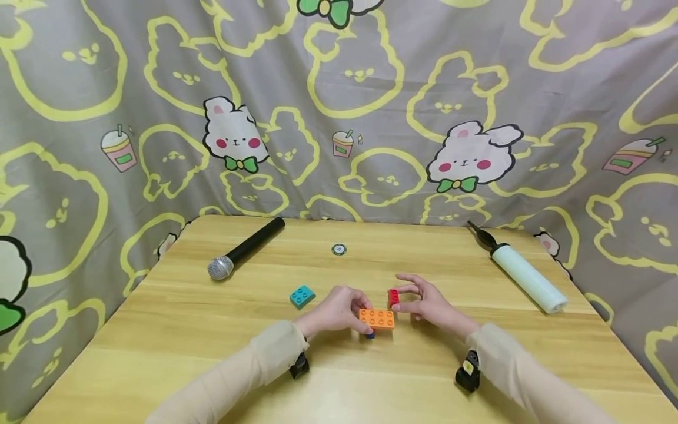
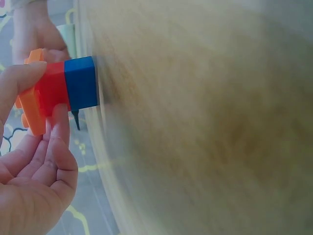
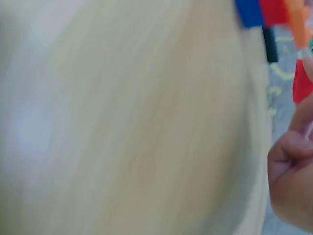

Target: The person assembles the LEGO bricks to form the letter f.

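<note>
My left hand [image 1: 336, 308] grips a stack of toy building bricks by its left end. On top of the stack lies an orange brick [image 1: 377, 319] with two rows of studs. Under it, the left wrist view shows a red brick [image 2: 54, 84] in the middle and a blue brick [image 2: 81, 83] at the bottom, close to the tabletop. Just right of the stack, my right hand [image 1: 433, 305] pinches a small separate red brick [image 1: 393, 297] between thumb and fingers. In the right wrist view this red brick [image 3: 302, 84] shows only partly, at the edge.
A teal brick [image 1: 302, 297] sits on the wooden table [image 1: 339, 388] left of my left hand. Farther back lie a microphone [image 1: 246, 249] and a round chip [image 1: 339, 249]. At the right is a pale hand pump [image 1: 529, 278]. A patterned curtain [image 1: 371, 135] hangs behind the table.
</note>
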Demonstrator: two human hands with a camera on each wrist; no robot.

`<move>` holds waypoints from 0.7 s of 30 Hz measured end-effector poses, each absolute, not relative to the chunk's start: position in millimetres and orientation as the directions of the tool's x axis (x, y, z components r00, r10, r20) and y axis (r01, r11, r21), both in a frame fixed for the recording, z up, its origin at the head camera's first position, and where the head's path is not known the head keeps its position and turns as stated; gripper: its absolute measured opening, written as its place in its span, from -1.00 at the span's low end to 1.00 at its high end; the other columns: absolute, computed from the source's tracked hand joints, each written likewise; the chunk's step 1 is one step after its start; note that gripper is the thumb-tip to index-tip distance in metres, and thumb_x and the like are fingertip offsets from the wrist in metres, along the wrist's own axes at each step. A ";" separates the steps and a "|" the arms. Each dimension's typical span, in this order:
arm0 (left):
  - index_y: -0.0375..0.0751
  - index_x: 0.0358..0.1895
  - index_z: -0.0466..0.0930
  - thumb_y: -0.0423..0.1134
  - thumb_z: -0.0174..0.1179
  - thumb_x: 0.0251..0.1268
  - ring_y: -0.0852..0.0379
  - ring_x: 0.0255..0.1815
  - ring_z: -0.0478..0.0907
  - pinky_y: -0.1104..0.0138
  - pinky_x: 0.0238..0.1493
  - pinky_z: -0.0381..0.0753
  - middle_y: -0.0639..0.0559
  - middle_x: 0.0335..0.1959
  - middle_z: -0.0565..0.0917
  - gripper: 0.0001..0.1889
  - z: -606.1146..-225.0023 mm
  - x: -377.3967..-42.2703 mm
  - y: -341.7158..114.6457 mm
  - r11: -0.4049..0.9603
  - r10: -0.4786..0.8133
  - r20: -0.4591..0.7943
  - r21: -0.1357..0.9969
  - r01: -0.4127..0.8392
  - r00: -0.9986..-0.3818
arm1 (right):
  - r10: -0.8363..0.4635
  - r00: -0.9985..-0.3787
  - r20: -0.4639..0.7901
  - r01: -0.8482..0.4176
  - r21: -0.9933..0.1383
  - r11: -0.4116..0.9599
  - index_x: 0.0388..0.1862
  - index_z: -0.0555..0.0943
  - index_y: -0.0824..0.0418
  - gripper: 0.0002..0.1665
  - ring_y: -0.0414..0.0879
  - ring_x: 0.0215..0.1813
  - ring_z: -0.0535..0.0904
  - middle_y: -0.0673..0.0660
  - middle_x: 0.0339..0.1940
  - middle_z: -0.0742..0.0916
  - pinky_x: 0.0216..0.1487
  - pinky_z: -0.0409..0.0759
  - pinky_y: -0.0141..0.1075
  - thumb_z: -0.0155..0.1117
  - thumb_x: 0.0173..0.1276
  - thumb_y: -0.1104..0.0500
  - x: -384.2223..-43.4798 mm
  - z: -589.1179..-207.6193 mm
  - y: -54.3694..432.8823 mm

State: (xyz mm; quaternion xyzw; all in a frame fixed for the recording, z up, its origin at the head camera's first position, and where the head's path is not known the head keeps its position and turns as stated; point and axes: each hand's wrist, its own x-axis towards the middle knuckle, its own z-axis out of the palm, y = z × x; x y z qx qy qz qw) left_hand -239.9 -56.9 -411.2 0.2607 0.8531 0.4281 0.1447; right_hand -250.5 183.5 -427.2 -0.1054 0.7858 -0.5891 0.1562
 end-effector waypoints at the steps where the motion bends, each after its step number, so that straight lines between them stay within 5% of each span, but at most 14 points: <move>1: -0.19 -0.30 0.65 -0.31 0.54 -0.20 0.31 -0.43 0.56 0.48 -0.29 0.54 0.14 -0.41 0.66 -0.68 -411.6 -239.3 -56.5 0.497 0.569 -0.028 0.808 0.316 -0.822 | -0.331 -0.935 -0.124 0.031 -0.962 0.271 0.46 0.14 0.29 -0.06 -0.27 -0.67 0.26 0.37 0.23 0.54 -0.62 0.31 -0.41 0.42 0.17 0.22 -247.5 -425.2 180.6; 21: -0.26 -0.29 0.66 -0.35 0.53 -0.21 0.27 -0.43 0.60 0.48 -0.33 0.57 0.04 -0.41 0.70 -0.68 -413.6 -241.5 -56.9 0.489 0.570 -0.022 0.812 0.318 -0.821 | -0.448 -0.890 0.083 -0.180 -0.967 0.178 0.38 0.15 0.40 -0.10 -0.29 -0.66 0.40 0.47 0.07 0.60 -0.48 0.49 -0.48 0.41 0.14 0.34 -216.8 -427.5 147.4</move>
